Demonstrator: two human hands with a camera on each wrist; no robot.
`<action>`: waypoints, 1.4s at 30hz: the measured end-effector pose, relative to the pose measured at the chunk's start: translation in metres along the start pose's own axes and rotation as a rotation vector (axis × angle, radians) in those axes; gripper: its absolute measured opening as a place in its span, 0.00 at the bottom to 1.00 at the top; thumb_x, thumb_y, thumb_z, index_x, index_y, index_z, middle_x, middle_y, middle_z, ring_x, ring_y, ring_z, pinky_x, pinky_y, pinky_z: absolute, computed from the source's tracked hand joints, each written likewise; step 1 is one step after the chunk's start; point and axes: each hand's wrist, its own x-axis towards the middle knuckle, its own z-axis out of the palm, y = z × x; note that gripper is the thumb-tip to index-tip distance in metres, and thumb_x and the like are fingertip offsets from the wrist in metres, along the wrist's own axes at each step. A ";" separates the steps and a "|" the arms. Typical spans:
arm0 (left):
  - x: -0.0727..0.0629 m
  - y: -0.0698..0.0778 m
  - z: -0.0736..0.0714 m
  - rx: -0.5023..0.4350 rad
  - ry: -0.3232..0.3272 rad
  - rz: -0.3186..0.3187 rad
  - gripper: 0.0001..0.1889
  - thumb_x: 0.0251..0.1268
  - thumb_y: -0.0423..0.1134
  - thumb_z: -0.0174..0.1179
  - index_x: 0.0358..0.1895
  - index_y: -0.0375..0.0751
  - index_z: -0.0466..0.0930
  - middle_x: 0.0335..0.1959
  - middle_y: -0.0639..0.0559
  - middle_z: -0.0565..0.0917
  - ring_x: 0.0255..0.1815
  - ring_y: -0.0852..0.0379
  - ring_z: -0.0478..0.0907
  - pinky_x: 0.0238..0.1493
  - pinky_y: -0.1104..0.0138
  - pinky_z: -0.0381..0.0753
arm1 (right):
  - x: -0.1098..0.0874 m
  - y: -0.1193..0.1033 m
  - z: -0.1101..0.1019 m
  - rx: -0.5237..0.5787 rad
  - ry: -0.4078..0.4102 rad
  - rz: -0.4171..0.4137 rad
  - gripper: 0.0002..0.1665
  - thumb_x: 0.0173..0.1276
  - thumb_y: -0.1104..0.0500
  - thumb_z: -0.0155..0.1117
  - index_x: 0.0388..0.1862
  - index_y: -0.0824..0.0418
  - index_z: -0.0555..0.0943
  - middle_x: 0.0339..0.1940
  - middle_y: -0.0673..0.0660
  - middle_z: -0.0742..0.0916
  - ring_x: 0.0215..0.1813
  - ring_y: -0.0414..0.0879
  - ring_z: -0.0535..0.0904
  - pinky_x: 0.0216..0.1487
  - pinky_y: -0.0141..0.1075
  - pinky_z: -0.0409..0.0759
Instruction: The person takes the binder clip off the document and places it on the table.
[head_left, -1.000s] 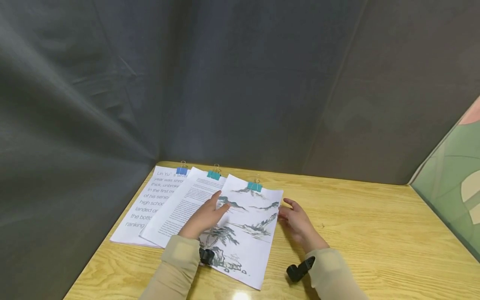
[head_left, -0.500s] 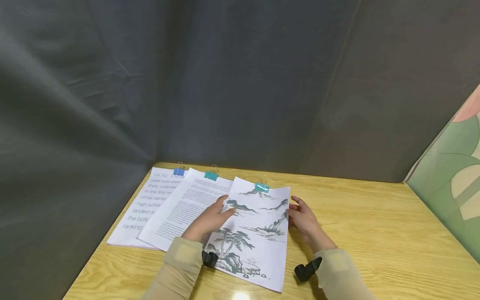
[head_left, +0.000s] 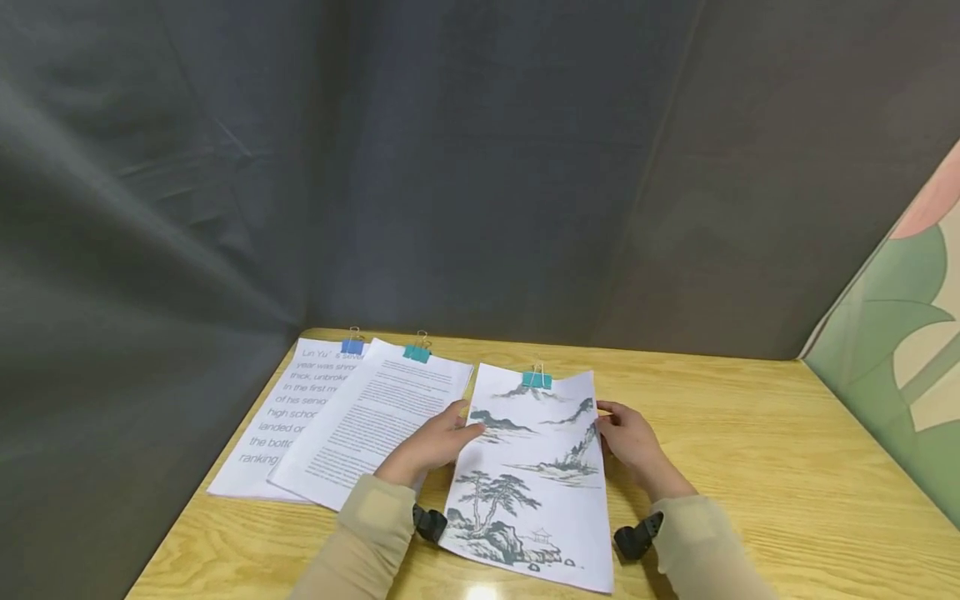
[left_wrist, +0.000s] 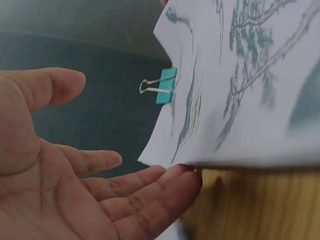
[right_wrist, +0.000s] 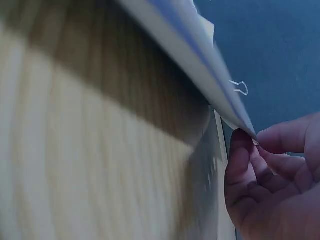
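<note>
A paper stack printed with an ink landscape (head_left: 543,450) has a teal binder clip (head_left: 537,380) on its top edge. At its right edge my right hand (head_left: 636,443) pinches the sheets; in the right wrist view, the thumb (right_wrist: 282,136) lies over the edge and the fingers curl beneath. My left hand (head_left: 427,443) meets the left edge with relaxed fingers. The left wrist view shows that hand's fingertips (left_wrist: 182,182) right at the paper's edge, with the thumb (left_wrist: 57,87) standing apart from it. The stack's near side is raised off the table in the right wrist view.
Left of the hands, a text-printed stack (head_left: 375,417) with a teal binder clip (head_left: 417,354) overlaps another stack in larger print (head_left: 277,417), held by a blue binder clip (head_left: 352,346). Behind the wooden table (head_left: 750,467) hangs a dark curtain (head_left: 525,183).
The landscape stack has moved right and slightly nearer, away from the text stacks, with both hands moving along. The right hand's fingers have come closer around the right edge.
</note>
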 end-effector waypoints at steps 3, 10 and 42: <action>0.003 0.003 0.009 -0.029 -0.029 -0.006 0.39 0.81 0.48 0.54 0.82 0.31 0.49 0.75 0.26 0.63 0.73 0.32 0.65 0.66 0.40 0.69 | -0.002 0.003 -0.009 -0.016 0.006 0.004 0.25 0.81 0.66 0.48 0.72 0.76 0.68 0.50 0.69 0.81 0.40 0.51 0.80 0.38 0.38 0.79; 0.010 0.010 0.025 -0.083 -0.049 -0.024 0.38 0.81 0.49 0.52 0.81 0.29 0.51 0.79 0.29 0.56 0.78 0.31 0.56 0.72 0.39 0.61 | -0.006 0.012 -0.024 -0.057 0.018 0.005 0.25 0.79 0.67 0.50 0.70 0.79 0.69 0.49 0.70 0.81 0.41 0.52 0.79 0.39 0.37 0.80; 0.066 0.033 0.036 -0.181 -0.147 -0.099 0.38 0.80 0.45 0.54 0.81 0.27 0.50 0.60 0.33 0.75 0.48 0.48 0.79 0.40 0.63 0.81 | -0.019 0.039 -0.067 -0.084 0.076 0.045 0.25 0.77 0.67 0.52 0.69 0.79 0.69 0.43 0.66 0.81 0.40 0.52 0.78 0.39 0.39 0.78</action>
